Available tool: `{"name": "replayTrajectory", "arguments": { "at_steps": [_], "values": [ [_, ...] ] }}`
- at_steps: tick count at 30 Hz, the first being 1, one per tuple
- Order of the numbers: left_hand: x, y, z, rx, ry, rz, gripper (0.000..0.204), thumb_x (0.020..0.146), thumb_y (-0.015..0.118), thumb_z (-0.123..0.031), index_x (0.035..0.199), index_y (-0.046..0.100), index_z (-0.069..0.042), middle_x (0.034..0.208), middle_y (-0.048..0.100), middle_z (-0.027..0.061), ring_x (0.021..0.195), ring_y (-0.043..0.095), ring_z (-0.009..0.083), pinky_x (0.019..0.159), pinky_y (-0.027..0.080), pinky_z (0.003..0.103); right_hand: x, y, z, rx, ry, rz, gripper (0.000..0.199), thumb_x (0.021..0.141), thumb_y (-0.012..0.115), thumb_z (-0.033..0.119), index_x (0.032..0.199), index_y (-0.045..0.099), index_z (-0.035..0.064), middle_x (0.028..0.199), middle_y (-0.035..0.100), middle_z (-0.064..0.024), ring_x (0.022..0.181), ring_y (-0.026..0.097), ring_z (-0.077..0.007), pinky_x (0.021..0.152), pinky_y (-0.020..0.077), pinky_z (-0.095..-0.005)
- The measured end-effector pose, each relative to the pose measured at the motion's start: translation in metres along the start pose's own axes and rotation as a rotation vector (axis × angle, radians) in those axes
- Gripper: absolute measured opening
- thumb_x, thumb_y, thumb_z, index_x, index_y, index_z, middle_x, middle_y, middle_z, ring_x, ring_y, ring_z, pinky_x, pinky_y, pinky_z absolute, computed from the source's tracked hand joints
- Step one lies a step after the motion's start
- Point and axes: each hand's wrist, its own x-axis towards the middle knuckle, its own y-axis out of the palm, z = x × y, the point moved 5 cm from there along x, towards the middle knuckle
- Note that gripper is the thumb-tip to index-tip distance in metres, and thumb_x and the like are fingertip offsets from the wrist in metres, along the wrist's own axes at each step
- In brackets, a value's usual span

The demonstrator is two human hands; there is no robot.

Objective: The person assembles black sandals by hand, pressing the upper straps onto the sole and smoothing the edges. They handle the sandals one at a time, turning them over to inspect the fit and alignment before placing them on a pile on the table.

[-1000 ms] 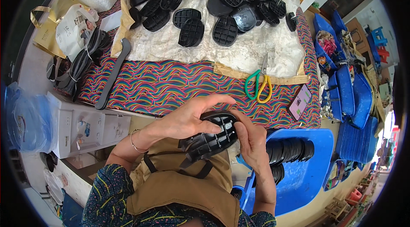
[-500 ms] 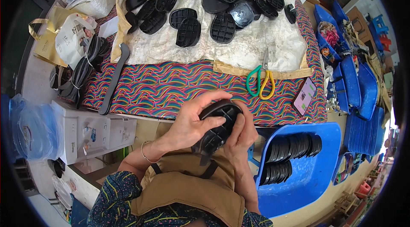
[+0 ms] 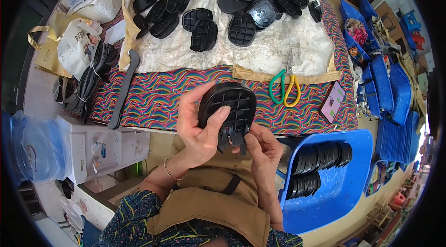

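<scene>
At the dial's centre, the left hand (image 3: 199,128) wraps a black sole (image 3: 239,102), thumb across its grid, seemingly steadying it; the right hand (image 3: 265,148) curls nearly closed at its five-o'clock edge, grip unclear.

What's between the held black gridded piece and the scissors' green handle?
In the head view, only the multicoloured patterned cloth shows between the black gridded piece and the green handle; nothing else lies in that stretch.
</scene>
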Motion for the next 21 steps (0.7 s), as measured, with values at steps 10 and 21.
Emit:
{"name": "replayTrajectory", "arguments": {
  "at_steps": [10,21],
  "values": [
    [-0.011,0.006,0.008,0.143,0.186,-0.022,0.043,0.091,0.066,0.001,0.13,0.047,0.008,0.118,0.061,0.0181,0.103,0.065,0.0197,0.088,0.054,0.029,0.006,-0.002,-0.01,-0.133,-0.113,-0.102,0.014,0.098,0.059,0.006,0.105,0.065,-0.0051,0.084,0.067,-0.0034,0.072,0.06,-0.0068,0.062,0.0493,-0.0229],
    [-0.005,0.005,0.031,0.011,-0.223,0.268,0.041,0.088,0.07,0.001,0.126,0.053,0.003,0.115,0.065,0.0107,0.104,0.063,0.0141,0.092,0.051,0.029,0.037,-0.004,0.035,-0.754,-0.366,-0.061,0.015,0.086,0.07,0.004,0.101,0.071,-0.0013,0.076,0.058,-0.0049,0.064,0.052,-0.011,0.055,0.0408,-0.0258]
  ]
}}
